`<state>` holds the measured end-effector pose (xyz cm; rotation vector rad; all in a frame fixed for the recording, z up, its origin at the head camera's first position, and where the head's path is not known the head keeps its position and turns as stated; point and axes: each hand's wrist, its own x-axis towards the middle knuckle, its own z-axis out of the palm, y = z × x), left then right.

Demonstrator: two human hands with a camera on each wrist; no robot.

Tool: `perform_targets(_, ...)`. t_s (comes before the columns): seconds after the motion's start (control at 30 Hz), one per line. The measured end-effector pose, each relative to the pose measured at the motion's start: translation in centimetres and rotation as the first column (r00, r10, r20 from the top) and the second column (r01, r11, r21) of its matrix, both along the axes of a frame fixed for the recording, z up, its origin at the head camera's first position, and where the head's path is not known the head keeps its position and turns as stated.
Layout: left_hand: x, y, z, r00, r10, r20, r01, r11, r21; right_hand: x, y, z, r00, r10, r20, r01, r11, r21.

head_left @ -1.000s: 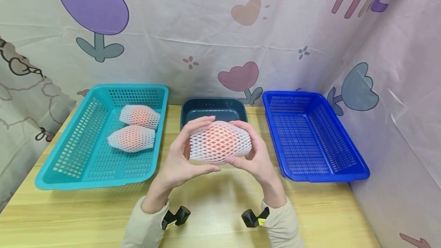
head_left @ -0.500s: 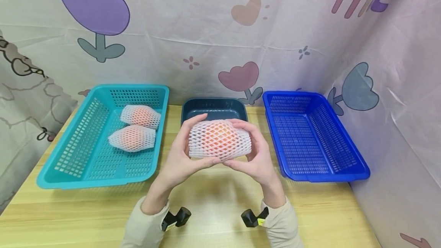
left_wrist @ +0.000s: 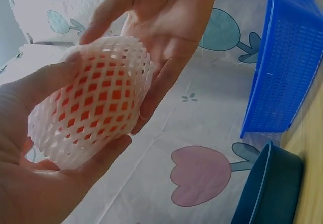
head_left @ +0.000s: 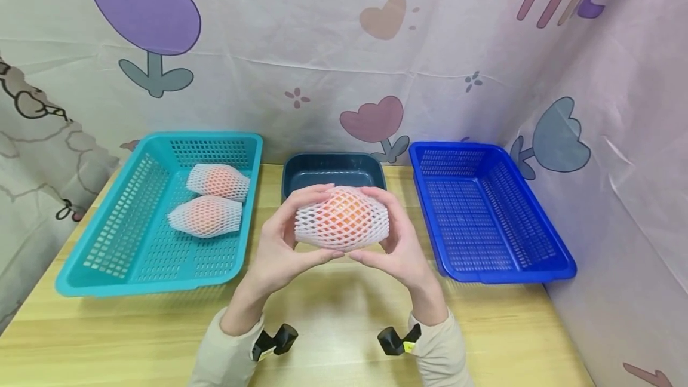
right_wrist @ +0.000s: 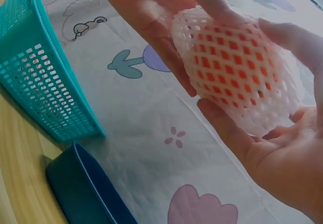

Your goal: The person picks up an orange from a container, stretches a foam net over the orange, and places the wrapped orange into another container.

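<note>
Between both hands, above the table's middle, is an orange-red round fruit in a white foam net point(head_left: 344, 220); its exact kind is veiled by the mesh. My left hand point(head_left: 279, 249) grips its left side, with the thumb along the near lower edge and the fingers over the far top. On the other side my right hand point(head_left: 403, 243) grips it the same way, the two thumb tips close together. Both wrist views show the netted fruit point(left_wrist: 96, 98) held up off the table. Two similar netted fruits point(head_left: 206, 217) lie in the turquoise basket point(head_left: 156, 286) at left.
Behind the hands stands a dark teal tub point(head_left: 333, 160), partly hidden by them. A blue basket point(head_left: 484, 214) is at the right. All sit on a wooden table point(head_left: 344, 339) before a printed cloth backdrop point(head_left: 269, 28).
The netted fruit has turned a little in the hands, and the fingers and thumbs have shifted on it. The hands stay at about the same place. Baskets and tub have not moved.
</note>
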<state>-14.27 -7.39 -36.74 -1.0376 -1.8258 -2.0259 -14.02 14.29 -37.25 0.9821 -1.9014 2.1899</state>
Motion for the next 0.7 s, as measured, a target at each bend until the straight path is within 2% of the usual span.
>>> perform_targets(0.2, 0.02, 0.06, 0.03, 0.994, -0.066, -0.082, 0.066, 0.998, -0.002, 0.09, -0.04, 0.09, 0.999, -0.012, 0.034, 0.012, 1.0, 0.015)
perform_targets(0.4, 0.14, 0.03, 0.25, 0.992, -0.086, -0.088, 0.085, 0.996, -0.011, 0.07, -0.06, 0.06, 1.0, -0.02, 0.002, 0.02, 1.0, -0.01)
perform_targets(0.5, 0.28, 0.01, 0.42, 0.995, -0.083, -0.054, 0.081, 0.996, -0.038, 0.03, -0.07, 0.03, 0.999, -0.028, -0.032, 0.027, 0.999, -0.032)
perform_targets(0.6, 0.41, -0.03, 0.53, 0.997, -0.067, 0.026, 0.069, 0.996, -0.062, -0.04, -0.12, 0.04, 0.997, -0.037, -0.075, 0.033, 0.998, -0.055)
perform_targets(0.7, 0.47, -0.05, 0.52, 0.992, -0.051, 0.115, 0.059, 0.996, -0.065, -0.17, -0.21, 0.05, 0.992, -0.038, -0.121, 0.028, 0.996, -0.082)
